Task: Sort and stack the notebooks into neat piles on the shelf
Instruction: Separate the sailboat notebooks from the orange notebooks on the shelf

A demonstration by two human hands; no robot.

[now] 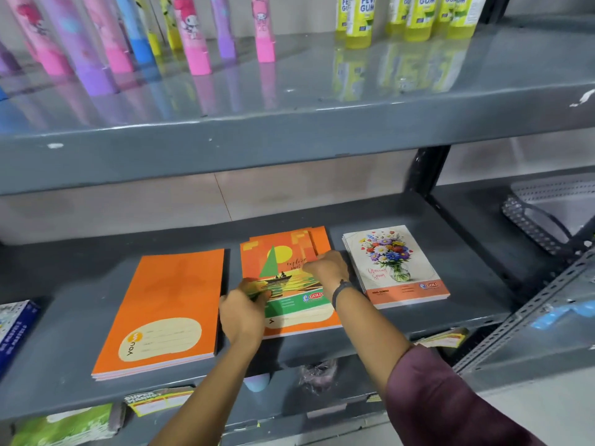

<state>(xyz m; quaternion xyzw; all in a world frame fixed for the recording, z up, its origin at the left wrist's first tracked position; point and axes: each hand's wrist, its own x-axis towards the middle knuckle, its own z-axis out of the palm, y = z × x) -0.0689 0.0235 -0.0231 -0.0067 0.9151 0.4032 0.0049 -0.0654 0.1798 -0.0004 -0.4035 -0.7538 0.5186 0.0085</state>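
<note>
Three piles of notebooks lie on the grey middle shelf (386,226). At the left is a plain orange pile (167,300). In the middle a sailboat notebook (286,272) rests on a larger orange pile (317,235). At the right is a flower-cover pile (394,265). My left hand (244,313) grips the sailboat notebook at its left edge. My right hand (328,268) grips its right edge near the top. Both hands cover part of the cover.
The upper shelf (289,123) overhangs, carrying pink and purple tubes (193,33) and yellow gum bottles (357,20). A blue box (13,326) sits at the far left. Perforated metal brackets (541,220) lie at the right. Packets fill the lower shelf (154,400).
</note>
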